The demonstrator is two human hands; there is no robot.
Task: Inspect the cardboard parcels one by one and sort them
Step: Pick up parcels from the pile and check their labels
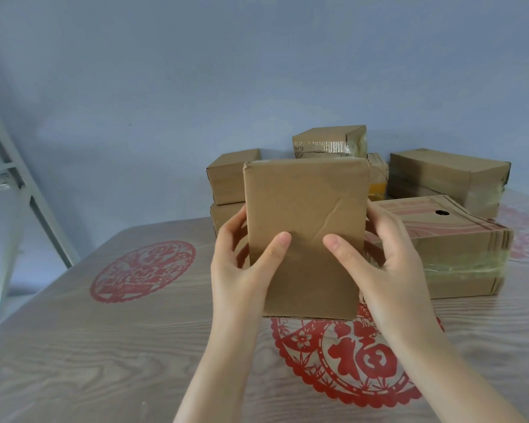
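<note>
I hold a plain brown cardboard parcel [306,209] upright above the table, its broad creased face toward me. My left hand [242,264] grips its left edge, thumb on the front face. My right hand [382,257] grips the right edge the same way, fingers behind. Behind it lie several more parcels: a brown one [229,178] stacked on another at the left, a taped one [330,141] at the back, a long one [446,175] at the right, and a pink-printed one [458,254] with a round hole nearest my right hand.
The wood-grain table [104,346] carries red paper-cut decals, one [141,270] at the left and one [348,361] under the held parcel. A white metal frame [19,184] leans at the far left. A blue-grey wall stands behind.
</note>
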